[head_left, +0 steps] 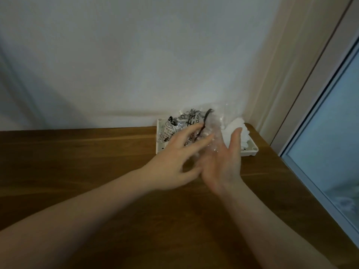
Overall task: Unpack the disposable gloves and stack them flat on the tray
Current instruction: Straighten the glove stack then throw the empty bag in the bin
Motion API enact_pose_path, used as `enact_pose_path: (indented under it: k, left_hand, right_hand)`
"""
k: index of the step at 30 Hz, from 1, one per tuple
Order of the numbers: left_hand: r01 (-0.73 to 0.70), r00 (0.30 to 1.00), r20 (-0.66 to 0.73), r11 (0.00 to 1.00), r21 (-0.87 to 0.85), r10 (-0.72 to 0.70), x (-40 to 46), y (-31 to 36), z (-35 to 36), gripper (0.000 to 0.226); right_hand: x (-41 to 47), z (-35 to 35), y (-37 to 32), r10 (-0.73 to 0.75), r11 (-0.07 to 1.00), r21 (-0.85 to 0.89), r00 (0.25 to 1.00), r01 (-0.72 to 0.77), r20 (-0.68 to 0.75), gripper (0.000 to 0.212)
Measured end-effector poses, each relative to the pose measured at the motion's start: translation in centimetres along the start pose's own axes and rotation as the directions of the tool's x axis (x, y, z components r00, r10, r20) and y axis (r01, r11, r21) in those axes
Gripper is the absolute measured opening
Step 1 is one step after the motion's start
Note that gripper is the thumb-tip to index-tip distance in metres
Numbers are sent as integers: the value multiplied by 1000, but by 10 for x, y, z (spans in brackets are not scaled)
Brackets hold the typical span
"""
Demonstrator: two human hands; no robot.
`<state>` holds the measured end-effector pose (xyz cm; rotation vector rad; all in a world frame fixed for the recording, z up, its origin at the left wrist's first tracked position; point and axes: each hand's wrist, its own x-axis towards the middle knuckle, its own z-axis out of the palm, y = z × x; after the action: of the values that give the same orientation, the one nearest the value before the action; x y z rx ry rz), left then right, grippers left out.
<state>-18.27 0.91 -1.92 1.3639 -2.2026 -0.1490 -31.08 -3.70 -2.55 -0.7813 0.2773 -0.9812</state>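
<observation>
A white tray [252,149] stands at the table's far right, against the wall. A clear plastic glove package [186,121] with black print lies crumpled over the tray's left part. White gloves [236,125] are heaped in the tray's right part. My left hand [174,152] reaches toward the package with fingers spread and straight, its fingertips at the plastic. My right hand [225,164] is held beside it, palm turned toward the left hand, fingers straight; clear plastic lies in front of its fingers. The picture is blurred, so any contact between fingers and plastic is unclear.
The wooden table [97,171] runs to a white wall at the back. A window frame [310,152] borders the table on the right.
</observation>
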Motion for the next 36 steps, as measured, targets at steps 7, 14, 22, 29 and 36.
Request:
enact_pose_path:
  k: [7, 14, 22, 29, 36]
  left_hand:
    - [22, 993, 103, 949, 315, -57, -11, -21, -13, 79]
    - [94, 993, 4, 836, 540, -114, -94, -28, -58, 48]
    - [454, 881, -432, 608, 651, -194, -251, 30, -113, 7]
    - [666, 716, -455, 320, 674, -530, -425, 112, -129, 12]
    - [787, 566, -410, 320, 528, -715, -540, 114, -79, 17]
  right_hand:
    - [43, -6, 13, 112, 890, -441, 993, -118, -38, 74]
    - [80, 33, 70, 262, 798, -581, 960, -159, 97, 22]
    - [21, 164, 158, 316, 795, -597, 762, 112, 565, 12]
    - [-114, 257, 265, 424, 722, -549, 357, 421, 832, 7]
    - [-191, 252, 374, 623, 604, -671, 271, 431, 734, 38]
